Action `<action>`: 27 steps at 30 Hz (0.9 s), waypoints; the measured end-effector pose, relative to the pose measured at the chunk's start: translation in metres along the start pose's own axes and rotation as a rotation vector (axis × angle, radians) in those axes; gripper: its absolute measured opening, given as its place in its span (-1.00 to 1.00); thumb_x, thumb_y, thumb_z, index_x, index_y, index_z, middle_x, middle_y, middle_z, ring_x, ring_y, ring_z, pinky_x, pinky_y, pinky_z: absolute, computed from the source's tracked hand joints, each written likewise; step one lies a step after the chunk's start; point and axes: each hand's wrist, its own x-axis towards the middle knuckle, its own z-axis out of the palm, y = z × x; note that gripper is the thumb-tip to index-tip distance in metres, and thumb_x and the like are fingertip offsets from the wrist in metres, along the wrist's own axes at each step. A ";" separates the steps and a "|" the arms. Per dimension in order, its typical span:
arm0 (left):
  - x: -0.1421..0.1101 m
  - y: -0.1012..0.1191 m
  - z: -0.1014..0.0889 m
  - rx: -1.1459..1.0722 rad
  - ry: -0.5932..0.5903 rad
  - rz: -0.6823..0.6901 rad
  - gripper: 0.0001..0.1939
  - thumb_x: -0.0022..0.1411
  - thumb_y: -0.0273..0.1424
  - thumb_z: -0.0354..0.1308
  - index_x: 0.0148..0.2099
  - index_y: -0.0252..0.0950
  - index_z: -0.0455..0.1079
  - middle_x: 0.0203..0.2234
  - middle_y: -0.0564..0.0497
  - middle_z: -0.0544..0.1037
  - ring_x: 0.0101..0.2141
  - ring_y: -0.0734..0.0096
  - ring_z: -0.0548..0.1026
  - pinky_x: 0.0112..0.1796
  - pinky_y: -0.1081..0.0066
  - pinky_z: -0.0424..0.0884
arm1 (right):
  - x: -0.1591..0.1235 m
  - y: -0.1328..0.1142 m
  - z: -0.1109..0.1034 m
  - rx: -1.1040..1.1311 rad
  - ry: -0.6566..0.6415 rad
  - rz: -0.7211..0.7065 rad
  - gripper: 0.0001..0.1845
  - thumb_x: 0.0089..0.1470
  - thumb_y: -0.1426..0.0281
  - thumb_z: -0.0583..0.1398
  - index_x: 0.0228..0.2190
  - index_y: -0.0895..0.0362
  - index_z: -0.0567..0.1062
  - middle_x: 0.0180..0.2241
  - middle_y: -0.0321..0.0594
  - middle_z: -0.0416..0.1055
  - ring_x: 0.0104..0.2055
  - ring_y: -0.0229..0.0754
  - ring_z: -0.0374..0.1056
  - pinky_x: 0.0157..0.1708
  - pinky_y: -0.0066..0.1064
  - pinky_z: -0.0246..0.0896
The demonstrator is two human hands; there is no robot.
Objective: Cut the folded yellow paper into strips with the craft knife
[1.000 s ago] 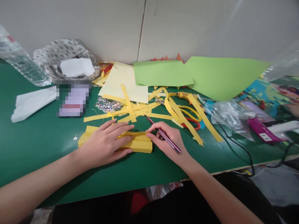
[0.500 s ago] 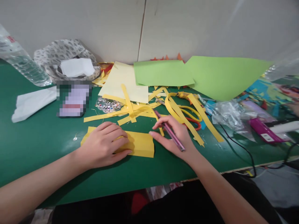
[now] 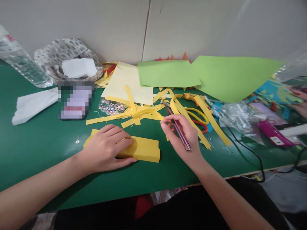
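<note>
One folded piece of yellow paper (image 3: 146, 149) lies lengthwise at mid-width on the green tabletop (image 3: 115, 188), set back from its near edge. Its right end is exposed and shows a lengthwise crease, with the near panel bent downward; much of the middle is covered by the left hand (image 3: 107, 149). Left hand: palm down, fingers half bent over the paper, thumb along its near side. Right hand (image 3: 185, 135): closed around a slim purple tool (image 3: 179, 131), which points toward the far edge. Right thumb and index finger nearly meet beside a curled yellow strip (image 3: 151, 111); whether they pinch it cannot be determined.

Beyond the paper, loose yellow strips (image 3: 132, 103) overlap in a tangle, beside a clear packet of small gems (image 3: 111, 107). Yellow and red handle loops (image 3: 203, 119) lie among the strips right of the right hand. A cream sheet (image 3: 127, 78) and green sheets (image 3: 230, 76) line the tabletop's far edge. Toward the left edge: a phone (image 3: 76, 102), a white tissue (image 3: 35, 105) and a bottle (image 3: 22, 60). Toward the right edge: crumpled clear plastic (image 3: 236, 116) and a magenta device (image 3: 274, 134).
</note>
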 end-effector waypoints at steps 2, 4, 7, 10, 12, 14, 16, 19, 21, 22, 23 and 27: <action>0.000 0.000 -0.001 -0.008 -0.002 -0.001 -0.67 0.17 -0.12 0.18 -0.23 -0.32 0.45 -0.31 -0.02 0.58 -0.32 0.27 0.49 -0.24 0.25 0.35 | 0.001 0.003 -0.002 -0.030 0.064 -0.008 -0.80 0.02 0.44 0.24 -0.28 0.06 0.33 -0.36 -0.30 0.40 -0.41 -0.26 0.33 -0.37 -0.38 0.28; 0.000 0.001 -0.001 -0.017 -0.013 -0.007 -0.66 0.16 -0.12 0.18 -0.21 -0.31 0.45 -0.31 -0.01 0.58 -0.32 0.27 0.49 -0.24 0.26 0.35 | 0.002 0.008 -0.004 -0.080 0.077 0.000 -0.70 -0.07 0.49 0.25 -0.30 0.05 0.27 -0.47 -0.38 0.26 -0.51 -0.28 0.24 -0.47 -0.40 0.22; -0.001 0.002 -0.003 -0.027 -0.023 -0.014 -0.65 0.15 -0.13 0.18 -0.18 -0.30 0.46 -0.32 0.00 0.59 -0.34 0.28 0.50 -0.25 0.26 0.36 | 0.005 0.013 -0.008 -0.174 0.007 0.030 -0.65 -0.17 0.55 0.22 -0.33 0.05 0.21 -0.55 -0.45 0.11 -0.60 -0.31 0.12 -0.56 -0.42 0.10; -0.001 0.003 -0.005 -0.023 -0.015 -0.008 -0.67 0.13 -0.16 0.19 -0.19 -0.31 0.46 -0.32 -0.01 0.59 -0.34 0.27 0.50 -0.24 0.24 0.37 | 0.008 0.017 -0.013 -0.235 -0.009 0.007 -0.64 -0.21 0.61 0.17 -0.34 0.05 0.22 -0.55 -0.43 0.13 -0.58 -0.30 0.14 -0.55 -0.41 0.10; -0.001 0.004 -0.005 -0.018 -0.008 -0.001 -0.70 0.13 -0.20 0.19 -0.19 -0.32 0.46 -0.32 -0.01 0.59 -0.34 0.26 0.51 -0.24 0.24 0.37 | 0.010 0.016 -0.015 -0.216 0.070 -0.016 -0.66 -0.18 0.60 0.19 -0.34 0.04 0.24 -0.53 -0.42 0.16 -0.55 -0.28 0.18 -0.51 -0.41 0.15; -0.001 0.004 -0.005 -0.015 -0.004 0.002 -0.73 0.14 -0.23 0.18 -0.19 -0.31 0.46 -0.32 -0.01 0.59 -0.34 0.27 0.51 -0.23 0.24 0.38 | 0.012 0.013 -0.017 -0.147 0.174 -0.025 -0.71 -0.09 0.52 0.24 -0.33 0.04 0.26 -0.49 -0.38 0.22 -0.49 -0.26 0.24 -0.46 -0.39 0.21; -0.001 0.003 -0.004 -0.011 -0.001 -0.006 -0.73 0.16 -0.22 0.17 -0.19 -0.31 0.45 -0.32 -0.01 0.59 -0.33 0.27 0.51 -0.22 0.25 0.38 | 0.011 0.009 -0.017 -0.074 0.229 -0.024 -0.78 0.01 0.39 0.26 -0.30 0.04 0.31 -0.43 -0.33 0.29 -0.42 -0.23 0.31 -0.40 -0.36 0.27; 0.000 0.002 -0.002 0.016 -0.005 -0.037 -0.69 0.19 -0.18 0.14 -0.14 -0.31 0.44 -0.28 -0.03 0.59 -0.28 0.24 0.52 -0.21 0.24 0.38 | 0.007 0.002 -0.011 0.020 0.156 0.016 -0.85 0.14 0.25 0.18 -0.27 0.04 0.40 -0.39 -0.28 0.39 -0.37 -0.21 0.37 -0.35 -0.34 0.31; 0.000 0.000 0.000 0.051 -0.012 -0.074 -0.62 0.22 -0.14 0.12 -0.07 -0.32 0.42 -0.22 -0.07 0.58 -0.22 0.20 0.52 -0.17 0.23 0.38 | 0.003 -0.001 -0.006 0.081 0.046 0.063 -0.82 0.19 0.21 0.13 -0.25 0.04 0.43 -0.39 -0.28 0.42 -0.39 -0.23 0.39 -0.35 -0.35 0.33; 0.001 -0.001 0.000 0.067 -0.021 -0.093 -0.58 0.23 -0.11 0.11 -0.04 -0.34 0.40 -0.19 -0.09 0.58 -0.18 0.17 0.51 -0.15 0.22 0.38 | 0.000 -0.001 -0.003 0.102 -0.015 0.077 -0.82 0.19 0.22 0.13 -0.24 0.04 0.42 -0.39 -0.28 0.44 -0.40 -0.23 0.40 -0.35 -0.35 0.34; 0.001 -0.001 0.001 0.077 -0.032 -0.111 -0.54 0.24 -0.09 0.09 -0.01 -0.35 0.39 -0.16 -0.10 0.57 -0.15 0.15 0.50 -0.13 0.22 0.38 | -0.002 -0.001 0.000 0.109 -0.077 0.077 -0.83 0.18 0.23 0.14 -0.22 0.03 0.41 -0.38 -0.28 0.45 -0.39 -0.23 0.41 -0.33 -0.35 0.35; 0.001 -0.003 0.004 0.080 -0.069 -0.155 -0.45 0.23 0.00 0.06 0.03 -0.36 0.37 -0.10 -0.12 0.55 -0.09 0.12 0.49 -0.07 0.18 0.37 | -0.011 0.000 0.010 -0.045 -0.282 -0.052 -0.67 0.03 0.33 0.27 -0.14 0.05 0.36 -0.21 -0.19 0.45 -0.14 -0.09 0.41 -0.11 -0.23 0.32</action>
